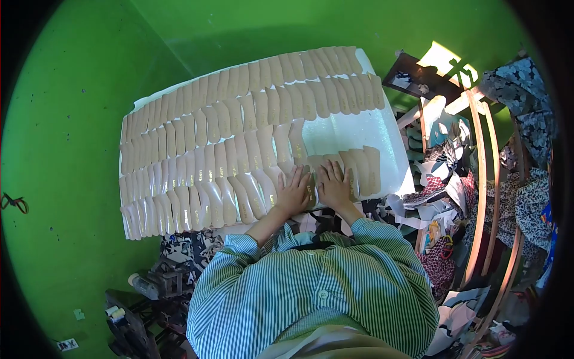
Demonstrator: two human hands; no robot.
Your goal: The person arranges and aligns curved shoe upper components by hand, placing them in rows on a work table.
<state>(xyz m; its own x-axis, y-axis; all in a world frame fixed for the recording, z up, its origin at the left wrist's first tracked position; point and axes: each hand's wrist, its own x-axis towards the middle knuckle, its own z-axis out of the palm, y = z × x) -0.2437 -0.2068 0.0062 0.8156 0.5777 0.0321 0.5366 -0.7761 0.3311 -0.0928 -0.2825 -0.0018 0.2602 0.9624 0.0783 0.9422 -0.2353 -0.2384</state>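
Rows of beige shoe insoles [206, 206] with gold lettering cover a large pale board [353, 133]. In the front row, my left hand [292, 192] lies flat on the insoles, its fingers spread and pointing away from me. Just to its right, my right hand [335, 186] also rests flat, fingers apart, over neighbouring insoles. Between the two hands part of an insole [311, 186] shows. Several more insoles [369, 170] overlap to the right of my right hand. What lies directly under my palms is hidden.
Green walls [72, 119] stand behind and left of the board. Fabric scraps [436, 185] are heaped on the right, near long wooden bars [478, 191]. A dark machine-like object [164, 281] stands at the lower left. Patterned cloth [520, 90] hangs at the far right.
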